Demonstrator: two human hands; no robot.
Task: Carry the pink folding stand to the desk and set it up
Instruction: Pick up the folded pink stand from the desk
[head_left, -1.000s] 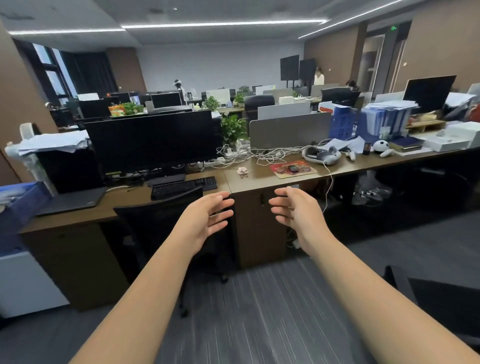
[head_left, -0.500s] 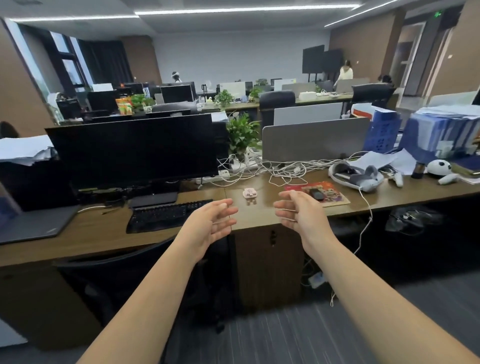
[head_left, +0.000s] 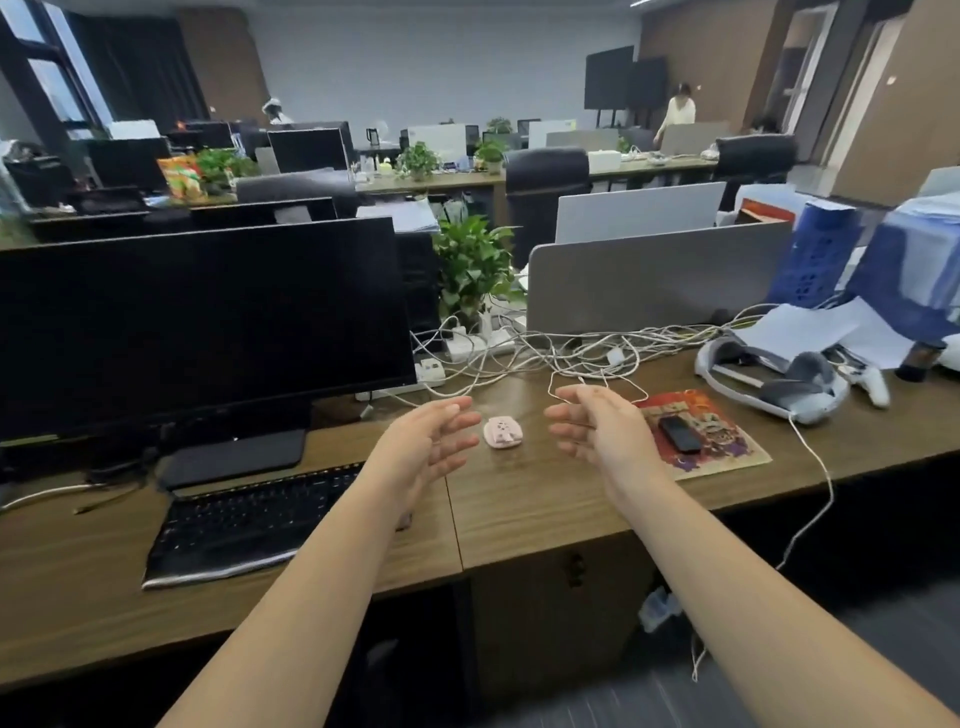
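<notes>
- Black fills the left of the view: a dark monitor (head_left: 202, 322) stands at the back of the wooden counter (head_left: 519, 499), with a keyboard (head_left: 249, 525) lying in front of it.
- Next comes the left hand (head_left: 426, 447), empty, its fingers loosely spread and its palm turned inward, held above the counter just left of the target.
- At the centre lies the pink folding stand (head_left: 502, 432), small and folded flat on the counter, between the two hands and touched by neither.
- Just right of it hovers the right hand (head_left: 597, 426), also empty, its fingers curled a little and its palm facing the left one.
- Further right a dark phone-like object (head_left: 680, 434) rests on a printed red mat (head_left: 711, 441); beyond that sit a white headset (head_left: 769, 382) and a tangle of white cables (head_left: 571, 353).
- Judging by this, the step in hand is the reach for the stand; it is not yet picked up.
- The next move likely calls for closing one or both hands around the small pink body, lifting it clear without snagging the thin cable (head_left: 587, 387) near the right hand, then unfolding it on a bare part of the counter.
</notes>
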